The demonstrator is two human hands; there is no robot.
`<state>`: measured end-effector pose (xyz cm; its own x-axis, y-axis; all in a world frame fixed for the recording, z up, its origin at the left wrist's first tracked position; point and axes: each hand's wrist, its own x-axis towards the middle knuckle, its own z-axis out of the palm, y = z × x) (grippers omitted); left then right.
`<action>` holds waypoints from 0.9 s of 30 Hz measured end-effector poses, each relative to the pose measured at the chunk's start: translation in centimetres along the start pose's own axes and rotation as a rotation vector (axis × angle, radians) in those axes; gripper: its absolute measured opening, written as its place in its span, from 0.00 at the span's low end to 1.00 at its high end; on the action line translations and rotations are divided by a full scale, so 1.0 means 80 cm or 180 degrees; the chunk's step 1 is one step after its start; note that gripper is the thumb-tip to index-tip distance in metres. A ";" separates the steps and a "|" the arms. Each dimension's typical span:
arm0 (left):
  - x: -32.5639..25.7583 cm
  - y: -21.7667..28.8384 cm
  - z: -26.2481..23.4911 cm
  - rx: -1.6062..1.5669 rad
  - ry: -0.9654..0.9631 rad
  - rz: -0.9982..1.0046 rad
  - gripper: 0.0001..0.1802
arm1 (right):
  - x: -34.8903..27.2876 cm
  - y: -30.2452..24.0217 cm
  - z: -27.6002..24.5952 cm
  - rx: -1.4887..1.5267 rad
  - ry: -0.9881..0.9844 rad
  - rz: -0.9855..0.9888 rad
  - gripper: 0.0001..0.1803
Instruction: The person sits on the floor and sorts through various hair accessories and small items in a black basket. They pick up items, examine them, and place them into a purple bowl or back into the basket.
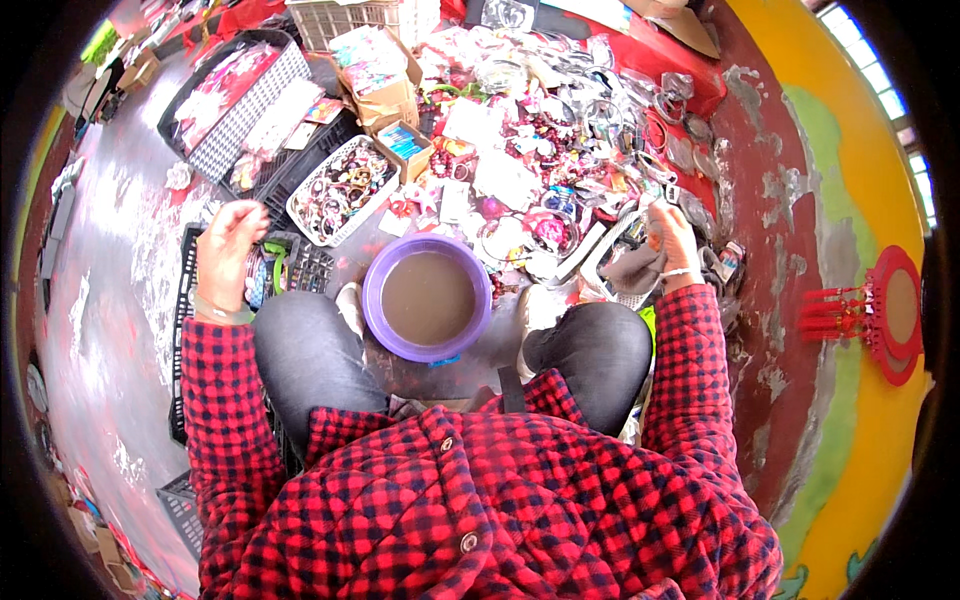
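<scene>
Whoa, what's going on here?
A seated person has the right hand at a grey cloth by a white basket; the grip is unclear. The left hand, loosely curled, is raised near a black crate. A purple basin of murky liquid sits between the knees, heaped trinkets beyond.

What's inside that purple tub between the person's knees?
The purple tub holds murky brownish liquid, with nothing plainly floating on it. The liquid is too cloudy to see through, so the bottom and anything lying there are hidden.

Two hands (228, 250) (672, 240), one purple basin (428, 353), two knees (298, 335) (612, 335).
</scene>
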<state>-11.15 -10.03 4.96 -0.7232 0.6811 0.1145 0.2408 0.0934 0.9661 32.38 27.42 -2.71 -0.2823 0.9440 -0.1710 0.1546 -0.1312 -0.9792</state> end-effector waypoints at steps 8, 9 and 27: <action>-0.028 -0.007 0.182 -0.0411 -0.1762 -0.0133 0.05 | 0.067 0.095 0.034 -0.4819 -0.1685 -0.0471 0.14; -0.028 -0.021 0.191 -0.0243 -0.1778 -0.0643 0.05 | 0.073 0.112 0.038 -0.5148 -0.1973 -0.0485 0.14; 0.005 -0.024 0.225 0.1279 -0.2177 0.0450 0.03 | 0.117 0.351 0.087 -0.6095 -0.3034 -0.0258 0.30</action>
<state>-0.28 3.15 -0.98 -0.1433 0.9876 -0.0636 0.6090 0.1387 0.7809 27.47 30.49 -32.58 -0.5100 0.4481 -0.7343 0.4704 0.8599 0.1981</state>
